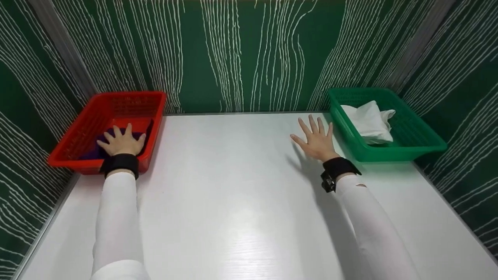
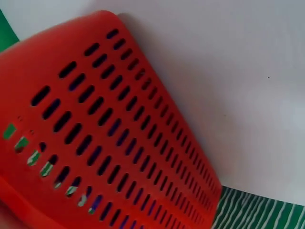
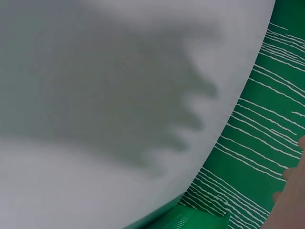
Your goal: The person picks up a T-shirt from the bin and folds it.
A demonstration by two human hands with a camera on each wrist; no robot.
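Observation:
My left hand (image 1: 122, 143) is spread palm down above the red basket (image 1: 159, 112), over its near end. Beneath it in that basket lies dark purple cloth (image 1: 91, 153), partly covered by the hand. In the left wrist view the slotted side of the red basket fills much of the picture. My right hand (image 1: 317, 140), fingers spread and holding nothing, hovers over the white table left of the green basket (image 1: 426, 130). A crumpled white cloth (image 1: 369, 121) lies in the green basket. At the right wrist view's edge, part of the right hand (image 3: 290, 200) shows, and its shadow falls on the table.
The white table (image 1: 233, 186) stretches between the two baskets. Dark green panels (image 1: 256, 58) with white wavy lines stand behind and at both sides, with grey posts (image 1: 420, 42) at the back corners.

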